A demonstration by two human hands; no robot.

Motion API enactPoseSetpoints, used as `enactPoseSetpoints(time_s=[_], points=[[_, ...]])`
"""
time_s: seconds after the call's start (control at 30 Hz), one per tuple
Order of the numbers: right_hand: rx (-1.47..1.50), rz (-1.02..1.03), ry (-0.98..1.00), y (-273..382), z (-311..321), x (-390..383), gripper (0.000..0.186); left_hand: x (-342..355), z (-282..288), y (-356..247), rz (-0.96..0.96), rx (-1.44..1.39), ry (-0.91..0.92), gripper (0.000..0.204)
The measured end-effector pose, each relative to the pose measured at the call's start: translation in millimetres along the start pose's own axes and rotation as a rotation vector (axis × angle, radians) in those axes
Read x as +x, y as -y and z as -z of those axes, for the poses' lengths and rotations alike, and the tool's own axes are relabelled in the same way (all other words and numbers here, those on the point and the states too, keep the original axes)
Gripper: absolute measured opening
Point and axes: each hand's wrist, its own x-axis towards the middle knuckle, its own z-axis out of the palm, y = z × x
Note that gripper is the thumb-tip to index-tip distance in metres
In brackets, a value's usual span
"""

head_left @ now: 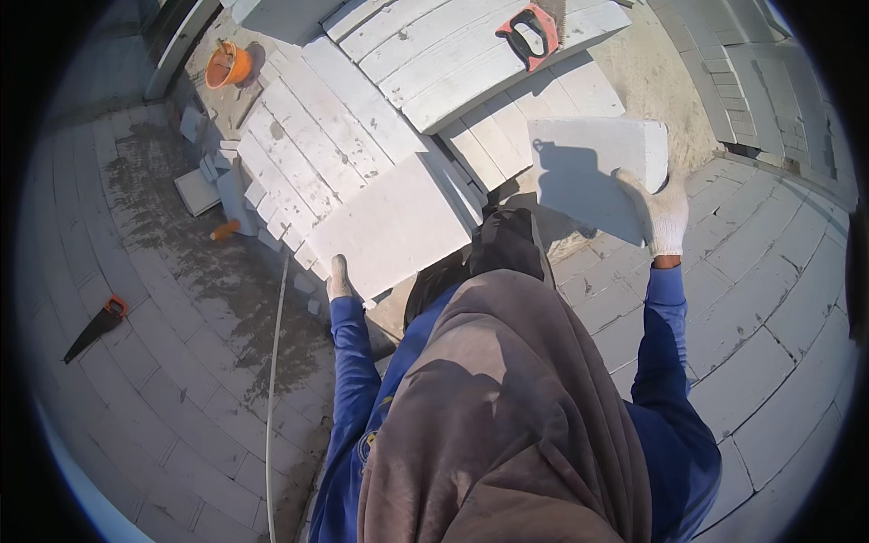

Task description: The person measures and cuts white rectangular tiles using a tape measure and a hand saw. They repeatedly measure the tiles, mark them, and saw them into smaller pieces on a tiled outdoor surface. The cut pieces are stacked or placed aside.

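Note:
Both my hands wear pale work gloves. My right hand is closed on the edge of a smooth white building block, thumb across its face and fingers out of sight behind it. That block is held tilted, a dark shadow falling on it. My left hand grips the near left corner of a second, wider white block, its thumb showing and its other fingers hidden. This second block lies over the near end of a stack of white blocks.
A red-and-black-handled saw rests on raised blocks ahead. Another hand saw leans or lies at the left. An orange bucket stands at far left, and block offcuts litter the ground. A pale cord runs along my left.

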Motion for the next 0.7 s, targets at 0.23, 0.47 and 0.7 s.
enactPoseSetpoints(time_s=[0.23, 0.47, 0.7], points=[[0.184, -0.052, -0.108, -65, -13, -30, 0.081, -19, -18, -30, -0.109, 0.240, -0.065, 0.078], [0.541, 0.011, -0.025, -18, 9, -45, 0.077, -55, -32, -70, -0.398, 0.697, -0.212, 0.088], [1.198, 0.065, 0.394, 21, -9, -16, 0.073, -141, -152, -90, -0.475, 0.492, 0.373, 0.102]])
